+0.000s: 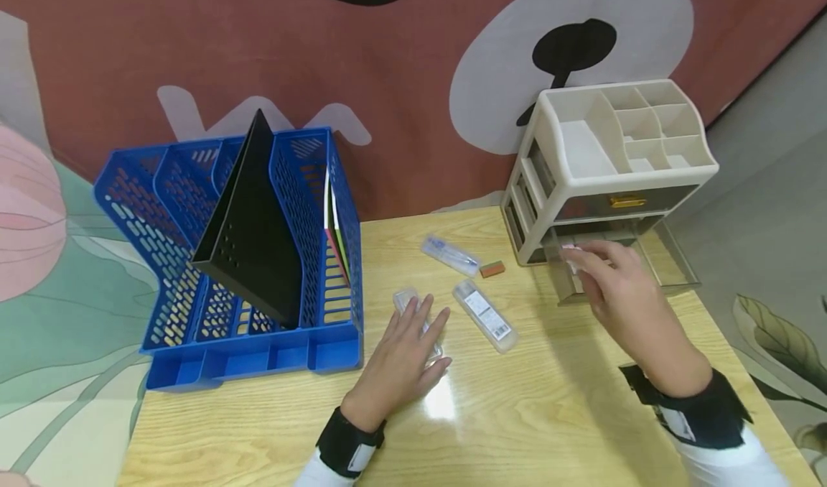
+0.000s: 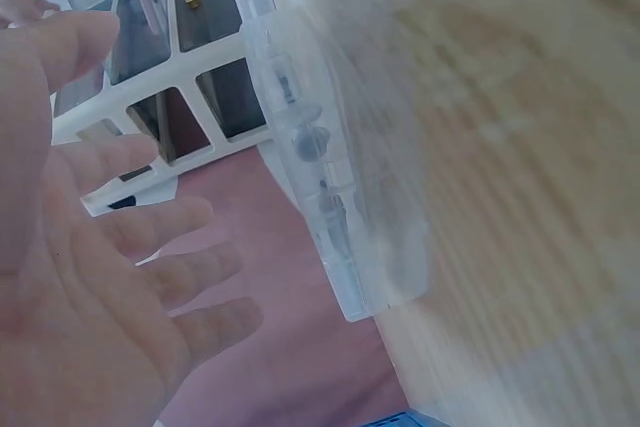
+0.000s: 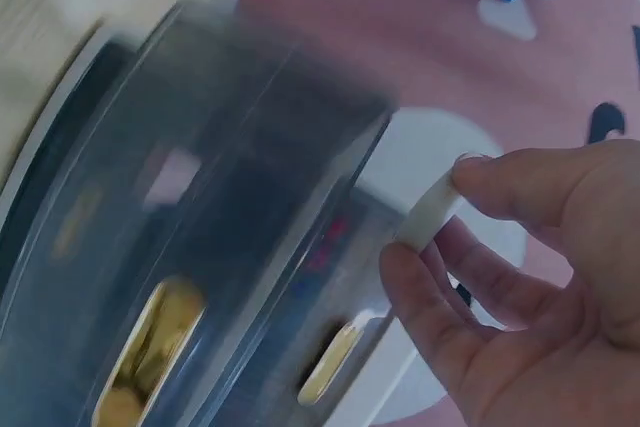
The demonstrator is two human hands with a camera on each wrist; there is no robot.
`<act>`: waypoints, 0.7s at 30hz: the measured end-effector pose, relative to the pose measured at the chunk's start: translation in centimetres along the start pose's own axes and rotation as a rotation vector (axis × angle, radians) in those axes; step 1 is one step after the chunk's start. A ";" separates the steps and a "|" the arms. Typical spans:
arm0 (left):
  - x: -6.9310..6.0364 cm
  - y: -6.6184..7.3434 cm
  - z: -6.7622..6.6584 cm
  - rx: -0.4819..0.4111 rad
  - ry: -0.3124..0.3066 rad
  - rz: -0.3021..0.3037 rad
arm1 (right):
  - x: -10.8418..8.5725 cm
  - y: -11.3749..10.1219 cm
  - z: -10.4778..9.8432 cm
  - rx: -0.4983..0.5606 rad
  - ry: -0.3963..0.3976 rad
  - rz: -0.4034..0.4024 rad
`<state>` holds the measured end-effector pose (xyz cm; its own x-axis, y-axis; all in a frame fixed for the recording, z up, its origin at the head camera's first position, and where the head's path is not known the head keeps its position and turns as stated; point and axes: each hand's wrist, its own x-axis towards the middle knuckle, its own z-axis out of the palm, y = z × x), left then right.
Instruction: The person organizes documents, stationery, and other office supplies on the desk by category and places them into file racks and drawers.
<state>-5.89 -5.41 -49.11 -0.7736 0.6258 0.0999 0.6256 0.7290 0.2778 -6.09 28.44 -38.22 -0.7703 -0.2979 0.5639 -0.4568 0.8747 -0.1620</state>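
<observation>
My right hand (image 1: pixel 629 307) is over the pulled-out clear drawer (image 1: pixel 675 257) of the white organizer. In the right wrist view, its thumb and a finger pinch a small white piece (image 3: pixel 430 212); a pale pink item (image 3: pixel 172 177) shows through the clear drawer wall. My left hand (image 1: pixel 400 361), fingers spread, lies over a clear case (image 1: pixel 405 299) on the table and partly hides it. Seen in the left wrist view, the clear case (image 2: pixel 320 157) has small parts inside, beside the hand (image 2: pixel 110 257).
A labelled clear case (image 1: pixel 486 316), a case with blue contents (image 1: pixel 451 255) and an orange-and-green block (image 1: pixel 492 268) lie between the hands. At left stands a blue rack (image 1: pixel 349 257) with a black folder (image 1: pixel 258 235). The white organizer (image 1: pixel 549 142) stands at back right.
</observation>
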 end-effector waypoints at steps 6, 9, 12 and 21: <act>0.2 0.1 -0.1 0.013 -0.015 0.006 | -0.2 3.7 -0.2 -0.010 -0.030 -0.017; 0.2 0.2 -0.1 0.013 -0.013 0.012 | -0.4 5.1 -0.2 -0.018 -0.087 -0.002; 0.3 0.2 -0.1 0.009 -0.017 0.017 | -0.5 6.0 -0.2 -0.031 -0.150 0.028; 0.6 0.1 -0.1 0.032 -0.013 0.042 | 0.0 8.6 0.1 -0.054 -0.221 0.039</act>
<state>-6.25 -4.97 -48.93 -0.7454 0.6592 0.0987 0.6605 0.7104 0.2431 -10.06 35.93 -39.76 -0.8681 -0.3349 0.3663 -0.4052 0.9044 -0.1334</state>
